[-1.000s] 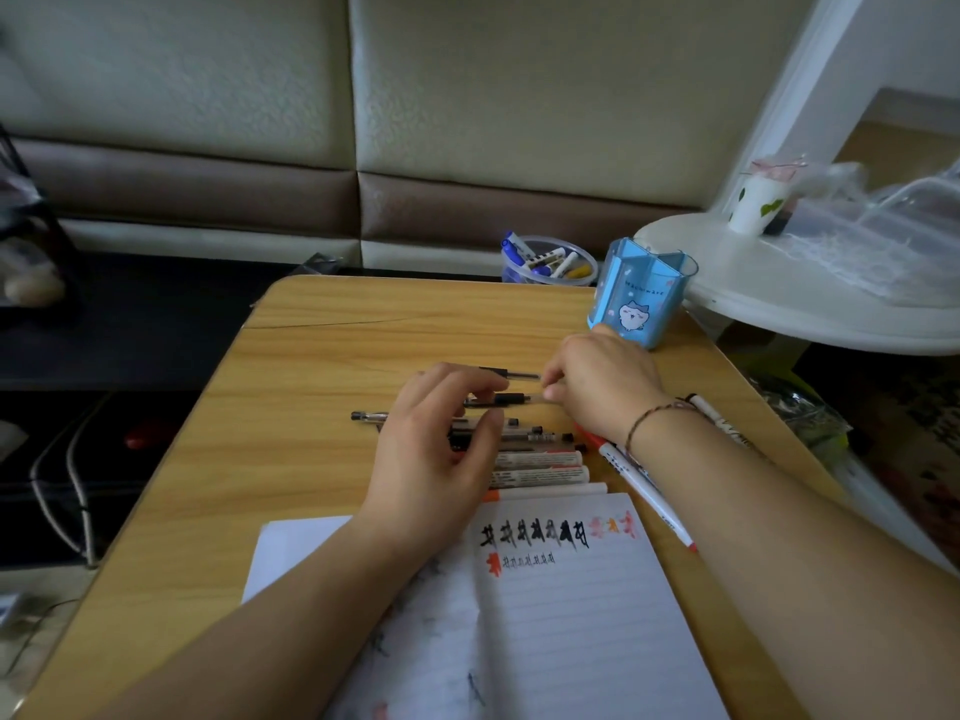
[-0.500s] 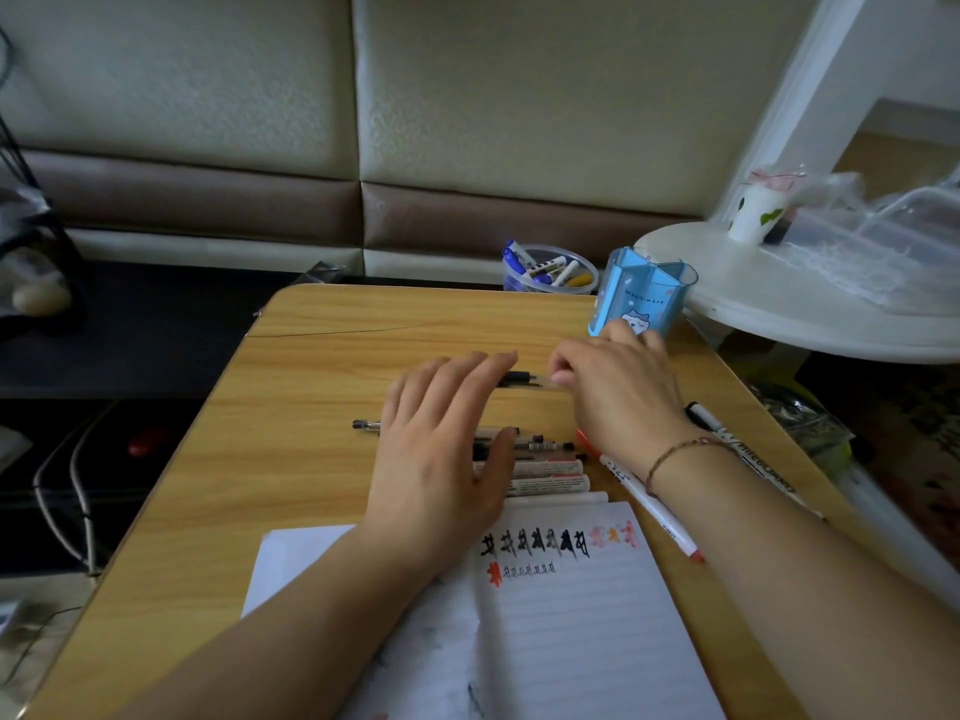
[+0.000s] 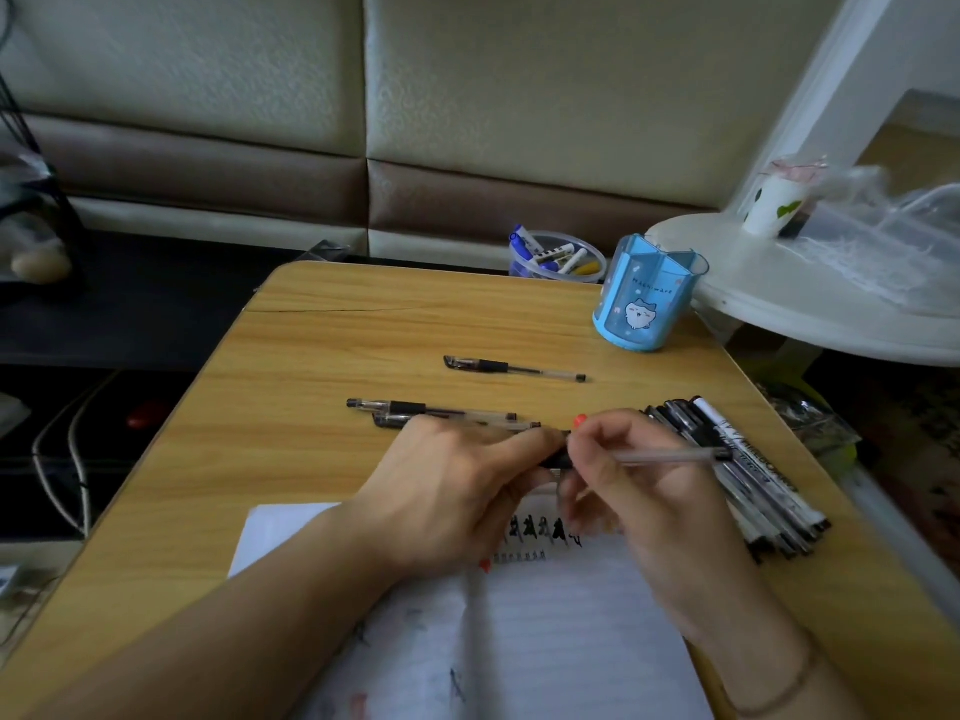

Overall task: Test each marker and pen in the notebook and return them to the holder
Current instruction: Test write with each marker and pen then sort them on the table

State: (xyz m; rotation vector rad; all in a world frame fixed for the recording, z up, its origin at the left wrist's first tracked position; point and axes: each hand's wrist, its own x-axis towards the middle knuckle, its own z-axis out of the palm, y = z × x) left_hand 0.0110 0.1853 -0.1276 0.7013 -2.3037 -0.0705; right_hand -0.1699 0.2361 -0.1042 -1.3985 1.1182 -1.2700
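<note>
Both grips are closed on one pen (image 3: 660, 456): my right hand (image 3: 636, 485) pinches the clear barrel, which sticks out to the right, and my left hand (image 3: 457, 491) pinches the dark cap end where the two hands meet. I judge I am about to pull the cap off. The fingers hide the joint itself, so I cannot tell whether the cap has begun to part.

The risk I see is a sudden release. If the cap gives all at once, my right elbow side could sweep the bundle of markers (image 3: 748, 485) lying just beside that hand near the right edge of the surface (image 3: 322, 387), and some would roll off. The cap could also slip from my left fingers and be lost.

Nearest me, the notebook (image 3: 545, 641) lies open under both wrists, with a row of dark test marks and some red ones at the top of the page. Beyond the hands, two pens (image 3: 431, 410) lie side by side, and a third pen (image 3: 511, 368) lies apart, farther out. The blue holder (image 3: 647, 296) stands at the far right corner, nothing showing above its rim.
</note>
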